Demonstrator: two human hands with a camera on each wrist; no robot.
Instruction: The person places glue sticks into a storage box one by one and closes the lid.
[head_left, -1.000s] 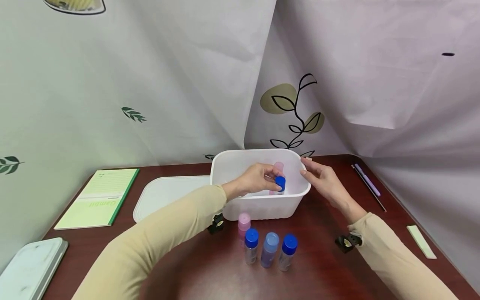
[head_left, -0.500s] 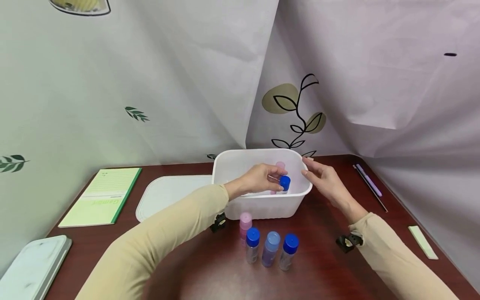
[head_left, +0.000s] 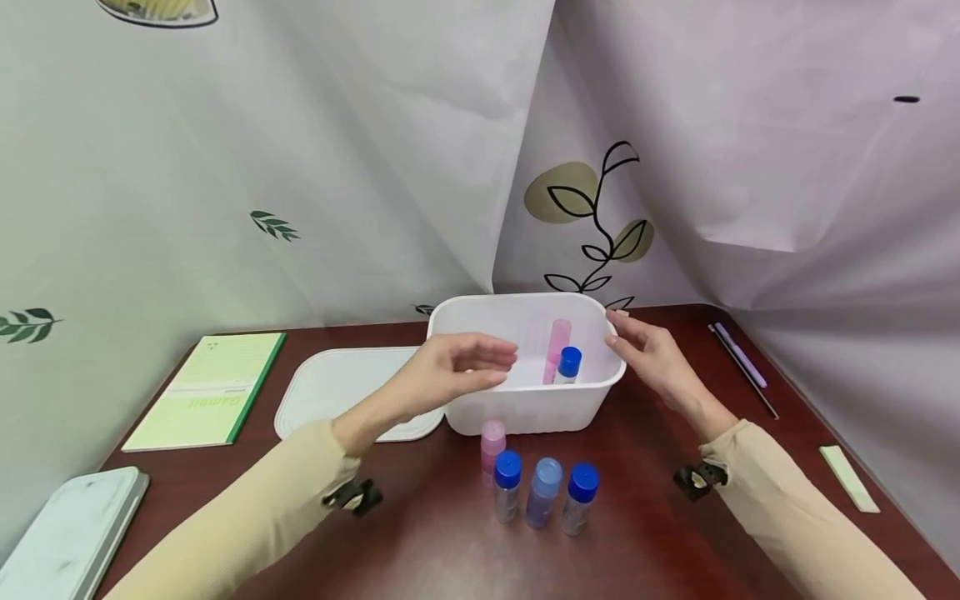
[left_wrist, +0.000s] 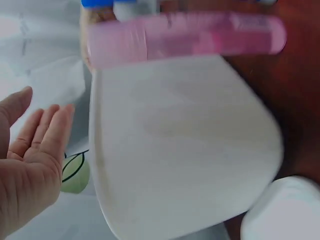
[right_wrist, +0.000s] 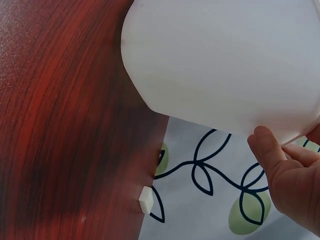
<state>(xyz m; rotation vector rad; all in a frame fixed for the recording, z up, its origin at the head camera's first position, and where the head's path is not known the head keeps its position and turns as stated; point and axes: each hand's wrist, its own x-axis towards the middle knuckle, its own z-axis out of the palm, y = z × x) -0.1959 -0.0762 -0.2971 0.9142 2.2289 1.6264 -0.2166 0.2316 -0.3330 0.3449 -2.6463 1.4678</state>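
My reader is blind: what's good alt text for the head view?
A person's empty left hand hangs by a white box holding two bottles, right hand at its right end; four more bottles stand in front.

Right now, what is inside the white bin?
Toward the right of the white bin, a pink bottle and a blue-capped bottle show. Its front wall hides the latter's base; the left hand covers part of the left interior.
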